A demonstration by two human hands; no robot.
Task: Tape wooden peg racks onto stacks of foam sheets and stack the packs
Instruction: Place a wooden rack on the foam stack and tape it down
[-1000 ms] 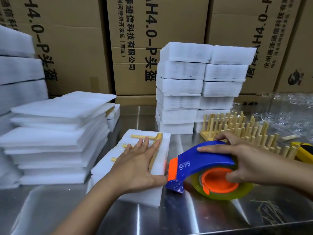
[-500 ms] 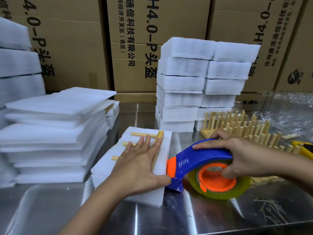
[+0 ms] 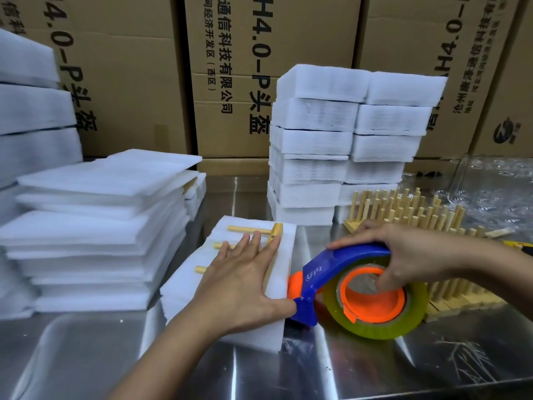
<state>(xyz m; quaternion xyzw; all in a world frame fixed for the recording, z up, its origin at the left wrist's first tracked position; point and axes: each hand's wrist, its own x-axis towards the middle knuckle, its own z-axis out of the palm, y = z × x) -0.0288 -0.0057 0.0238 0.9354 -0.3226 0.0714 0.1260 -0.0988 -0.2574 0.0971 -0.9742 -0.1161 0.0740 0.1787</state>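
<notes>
Because the stack of foam sheets (image 3: 184, 293) is soft, springy and almost weightless, I judge it will squash and skid on the polished steel worktop (image 3: 375, 368) unless it is pinned from above. The place to hold it is flat across the top, not at the flimsy edges.

The wooden peg rack (image 3: 275, 230) lies on its side on top of the stack, with its bar toward the right edge and its pegs pointing left. It is stiff and light, and (having round pegs) likely to slide on the foam if let go. My left hand (image 3: 245, 281) lies spread over it with fingers straight, pressing rack and foam down together, the thumb reaching the stack's near right edge.

My right hand (image 3: 409, 255) is curled round the blue tape dispenser (image 3: 346, 262): one digit stretches along the top of its handle, and others tuck into the orange core of the tape roll (image 3: 415, 316). The dispenser's orange nose touches the right side of the stack, just beside my thumb. Whether any tape has stuck to the foam I cannot tell.
</notes>
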